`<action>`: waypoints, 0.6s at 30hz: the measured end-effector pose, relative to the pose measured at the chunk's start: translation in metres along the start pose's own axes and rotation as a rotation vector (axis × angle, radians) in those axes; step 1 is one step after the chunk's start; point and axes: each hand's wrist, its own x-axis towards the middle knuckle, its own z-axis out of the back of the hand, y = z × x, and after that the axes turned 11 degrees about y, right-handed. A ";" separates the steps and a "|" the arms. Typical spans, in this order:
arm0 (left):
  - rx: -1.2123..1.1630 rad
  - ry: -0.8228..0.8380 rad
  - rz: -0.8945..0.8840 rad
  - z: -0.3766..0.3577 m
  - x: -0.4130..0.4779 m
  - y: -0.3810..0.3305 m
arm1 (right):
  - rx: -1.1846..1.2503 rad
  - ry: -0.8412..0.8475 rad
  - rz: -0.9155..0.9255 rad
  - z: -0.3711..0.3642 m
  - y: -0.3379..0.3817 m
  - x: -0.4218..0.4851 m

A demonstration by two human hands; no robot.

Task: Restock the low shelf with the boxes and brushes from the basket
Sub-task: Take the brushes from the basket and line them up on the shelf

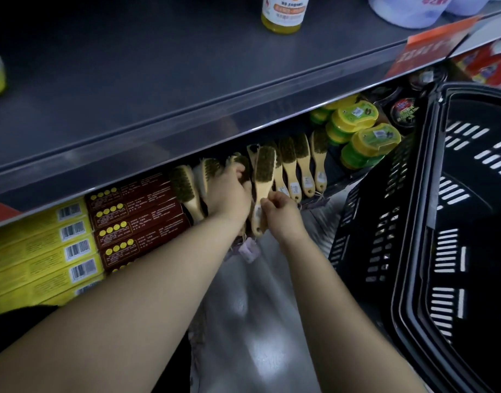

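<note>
Biggest thing in view is the grey upper shelf (158, 80), and the low shelf (340, 181) we're filling sits tucked right under it. The black basket (413, 194) is parked just to our right. Going by the part of it we can see, we'd guess we're near the end of the job.

On the low shelf, the yellow boxes (42, 251) and dark red boxes (138, 214) are stacked flat on the left. The row of brushes (303, 163) stands in the middle, then yellow-green tins (368, 137) and black tins (403, 110) off to the right.

Our left hand (229, 191) is in among the brushes with its fingers curled over one head. We honestly can't tell if it's gripping that one or just shoving the neighbours aside. Our right hand (281, 208) is pinching the handle of the brush (262, 177), which is up at the shelf front, bristles facing us, between the two hands.

How to do it right, we reckon:
- Keep a gap open with the left hand.
- Slide the brush in head first, handle out, bristles the same way as the rest.
- Watch the purple tag (250, 249) dangling below so the string doesn't snag.

As for writing, the yellow boxes show barcodes and the red ones have rows of gold dots. The small print is too tiny to read. The brush handles have little stickers, and the orange sign (430, 49) is too blurred to make out.
</note>
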 end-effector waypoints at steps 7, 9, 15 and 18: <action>0.714 0.234 -0.308 -0.006 0.044 0.032 | -0.150 -0.159 0.012 -0.002 -0.010 0.038; 0.826 0.190 -0.336 -0.006 0.039 0.046 | -0.148 -0.172 0.007 -0.006 -0.012 0.042; 0.944 0.030 -0.315 0.000 0.030 0.066 | -0.291 -0.116 -0.002 -0.016 -0.016 0.051; 0.962 0.025 -0.311 -0.001 0.028 0.067 | -0.395 -0.140 0.012 -0.018 -0.022 0.054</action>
